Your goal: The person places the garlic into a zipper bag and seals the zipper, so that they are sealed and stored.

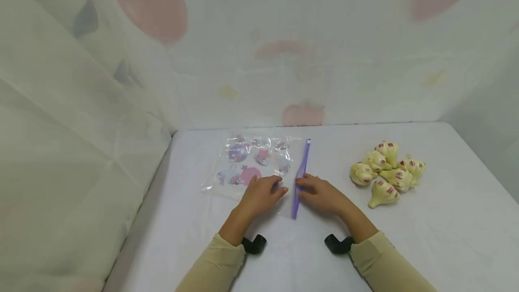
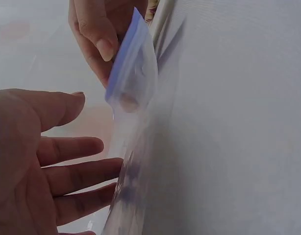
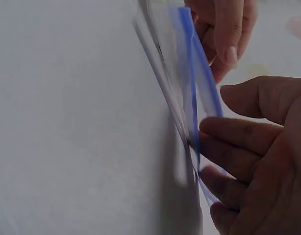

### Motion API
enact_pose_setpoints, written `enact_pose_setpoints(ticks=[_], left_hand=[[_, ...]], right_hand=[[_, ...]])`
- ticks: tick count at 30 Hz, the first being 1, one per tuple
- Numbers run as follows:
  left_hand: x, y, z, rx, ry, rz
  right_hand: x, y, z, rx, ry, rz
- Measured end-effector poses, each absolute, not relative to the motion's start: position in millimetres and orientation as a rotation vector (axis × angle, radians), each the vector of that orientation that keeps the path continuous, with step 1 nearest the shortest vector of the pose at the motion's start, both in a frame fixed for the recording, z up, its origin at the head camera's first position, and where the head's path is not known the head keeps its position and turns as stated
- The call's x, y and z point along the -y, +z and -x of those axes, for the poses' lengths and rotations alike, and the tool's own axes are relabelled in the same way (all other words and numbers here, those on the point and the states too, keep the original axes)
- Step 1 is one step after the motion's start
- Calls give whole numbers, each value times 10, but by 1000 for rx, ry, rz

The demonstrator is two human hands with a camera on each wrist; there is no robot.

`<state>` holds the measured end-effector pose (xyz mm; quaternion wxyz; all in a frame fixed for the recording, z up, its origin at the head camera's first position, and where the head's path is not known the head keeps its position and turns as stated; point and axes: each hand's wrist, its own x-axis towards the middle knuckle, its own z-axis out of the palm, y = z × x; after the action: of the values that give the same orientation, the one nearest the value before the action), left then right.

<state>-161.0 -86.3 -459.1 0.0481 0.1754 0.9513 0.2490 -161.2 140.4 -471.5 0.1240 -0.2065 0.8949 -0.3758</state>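
A clear zip bag [image 1: 263, 154] printed with pink and purple pictures lies flat on the table, its purple zip strip [image 1: 302, 161] on the right side. My left hand [image 1: 259, 196] is over the bag's lower part, fingers relaxed and thumb apart, gripping nothing. At the zip strip, my right hand [image 1: 323, 195] touches the edge with its fingertips. In the right wrist view, the blue zip edges [image 3: 194, 93] stand slightly apart beside the right fingers [image 3: 238, 134], and the thumb is clear of them.
Several pale garlic bulbs [image 1: 384, 193] with purple streaks are grouped on the right of the white table [image 1: 450, 220]. A patterned curtain [image 1: 223, 75] hangs behind, and another [image 1: 81, 148] along the left side. Black devices [image 1: 254, 244] are on both wrists.
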Motion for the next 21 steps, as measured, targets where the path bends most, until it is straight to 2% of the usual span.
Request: enact_pose_setpoints(ticks=[11, 21], left_hand=[[827, -4609, 1577, -2925, 895, -486], [770, -4643, 1545, -2981, 921, -495]], right_hand=[[-1261, -4753, 1533, -2627, -1147, 936], [-1245, -4730, 1521, -2639, -1132, 896]])
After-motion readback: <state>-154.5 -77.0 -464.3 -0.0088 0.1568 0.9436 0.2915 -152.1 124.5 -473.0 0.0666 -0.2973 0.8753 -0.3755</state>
